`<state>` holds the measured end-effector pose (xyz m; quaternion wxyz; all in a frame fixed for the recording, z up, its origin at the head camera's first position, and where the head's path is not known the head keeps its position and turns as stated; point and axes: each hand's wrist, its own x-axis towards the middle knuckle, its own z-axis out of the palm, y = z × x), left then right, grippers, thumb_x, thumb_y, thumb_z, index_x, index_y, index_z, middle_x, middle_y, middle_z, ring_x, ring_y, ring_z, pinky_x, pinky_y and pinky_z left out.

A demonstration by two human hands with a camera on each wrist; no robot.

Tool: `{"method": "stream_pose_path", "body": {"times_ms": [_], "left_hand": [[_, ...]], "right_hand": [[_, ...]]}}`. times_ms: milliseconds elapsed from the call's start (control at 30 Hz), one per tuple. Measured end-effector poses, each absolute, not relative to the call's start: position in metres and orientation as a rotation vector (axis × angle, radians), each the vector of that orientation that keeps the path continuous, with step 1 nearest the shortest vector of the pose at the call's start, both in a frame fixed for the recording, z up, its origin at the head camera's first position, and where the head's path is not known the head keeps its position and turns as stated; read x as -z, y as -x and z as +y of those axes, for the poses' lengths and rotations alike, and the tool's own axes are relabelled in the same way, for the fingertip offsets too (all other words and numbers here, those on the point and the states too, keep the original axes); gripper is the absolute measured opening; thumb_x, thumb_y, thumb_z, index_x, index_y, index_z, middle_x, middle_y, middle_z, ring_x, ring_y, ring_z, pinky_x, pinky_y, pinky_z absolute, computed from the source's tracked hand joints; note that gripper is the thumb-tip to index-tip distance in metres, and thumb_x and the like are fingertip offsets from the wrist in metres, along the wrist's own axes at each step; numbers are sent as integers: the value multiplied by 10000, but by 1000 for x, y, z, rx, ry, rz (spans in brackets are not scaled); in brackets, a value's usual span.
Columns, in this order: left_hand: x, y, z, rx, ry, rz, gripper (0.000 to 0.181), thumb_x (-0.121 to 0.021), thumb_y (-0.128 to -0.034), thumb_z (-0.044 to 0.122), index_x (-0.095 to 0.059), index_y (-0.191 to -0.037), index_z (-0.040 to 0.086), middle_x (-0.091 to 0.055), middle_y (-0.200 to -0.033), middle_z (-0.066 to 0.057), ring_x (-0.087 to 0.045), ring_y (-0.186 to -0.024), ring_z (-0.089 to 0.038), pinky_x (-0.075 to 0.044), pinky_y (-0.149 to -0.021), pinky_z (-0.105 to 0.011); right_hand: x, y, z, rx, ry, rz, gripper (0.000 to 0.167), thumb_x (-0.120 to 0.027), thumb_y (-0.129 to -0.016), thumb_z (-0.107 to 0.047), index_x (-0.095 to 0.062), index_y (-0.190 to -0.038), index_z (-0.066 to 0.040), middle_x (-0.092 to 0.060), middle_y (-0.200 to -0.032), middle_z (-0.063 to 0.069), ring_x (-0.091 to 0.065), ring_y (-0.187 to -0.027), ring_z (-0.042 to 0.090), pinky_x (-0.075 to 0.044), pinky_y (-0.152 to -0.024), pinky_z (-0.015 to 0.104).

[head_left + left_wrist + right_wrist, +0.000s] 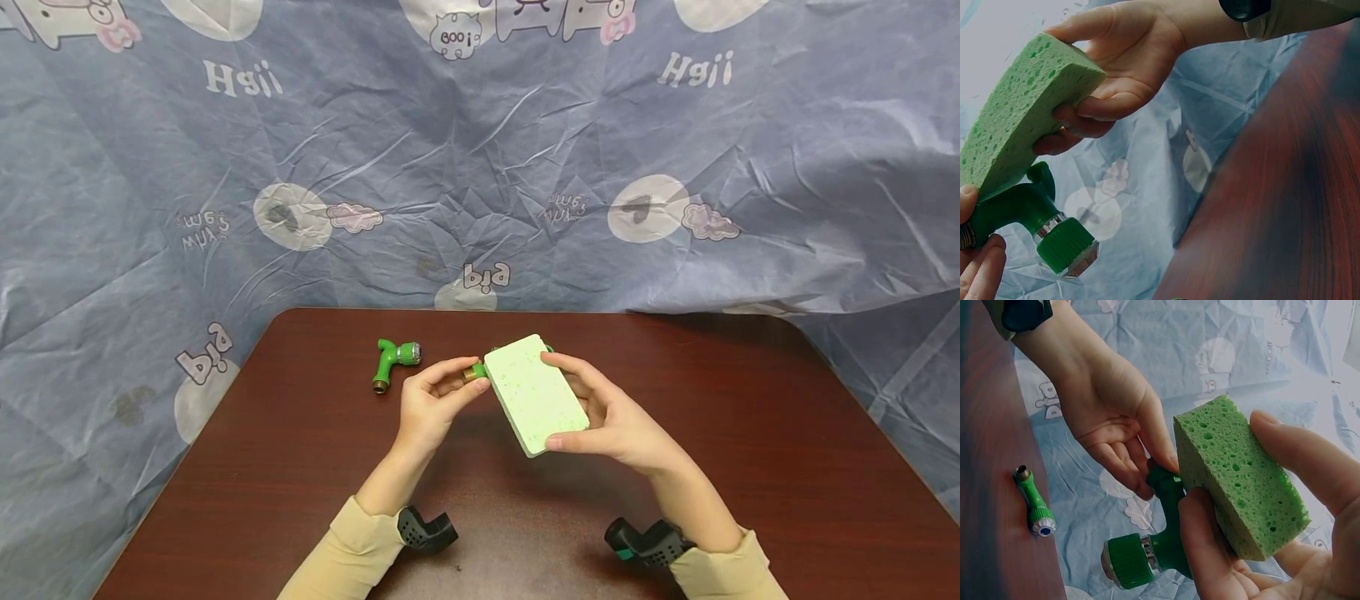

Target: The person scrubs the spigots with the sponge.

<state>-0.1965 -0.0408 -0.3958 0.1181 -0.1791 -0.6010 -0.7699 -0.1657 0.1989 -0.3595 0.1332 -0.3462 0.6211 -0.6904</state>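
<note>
My left hand point(429, 408) pinches a green plastic tap point(1019, 209) by its brass threaded end. The tap has a ribbed green knob point(1127, 561) with a silvery collar. My right hand point(626, 427) grips a light green sponge point(534, 396) by its edges, thumb on one side and fingers on the other. In the left wrist view the sponge's lower end meets the tap's body near my left thumb. Seen from the head, the sponge hides most of the tap.
A second green tap point(392, 364) lies on the dark red-brown table point(300, 483), left of my left hand. Behind the table hangs a wrinkled blue-grey printed cloth point(480, 167). Each wrist wears a black camera point(426, 531).
</note>
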Motion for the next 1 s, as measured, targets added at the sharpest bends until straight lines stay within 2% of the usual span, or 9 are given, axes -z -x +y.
{"method": "stream_pose_path", "body": {"times_ms": [200, 600, 1000], "left_hand": [[395, 196, -41, 2263, 512, -1751, 320, -734, -744, -90, -641, -1047, -136, -643, -963, -296, -674, -767, -134, -570, -705, -309], [395, 195, -41, 2280, 535, -1732, 317, -749, -749, -46, -650, -1039, -124, -692, -922, -148, -678, -770, -154, -571, -708, -331], [395, 195, -41, 2281, 503, -1760, 309, -738, -755, -59, -652, -1046, -119, -687, -954, -168, -675, -762, -134, -570, -710, -318]], "right_hand": [[358, 165, 201, 2007, 1013, 1826, 835, -665, -775, 136, -203, -1453, -15, -481, -1218, 210, -635, -914, 248, -558, -734, 325], [359, 166, 200, 2025, 985, 1836, 848, -673, -767, 138, -210, -1457, -33, -485, -1227, 190, -635, -925, 245, -558, -742, 328], [358, 166, 201, 2046, 969, 1847, 849, -671, -764, 145, -215, -1457, -40, -480, -1239, 182, -630, -940, 243, -556, -749, 326]]}}
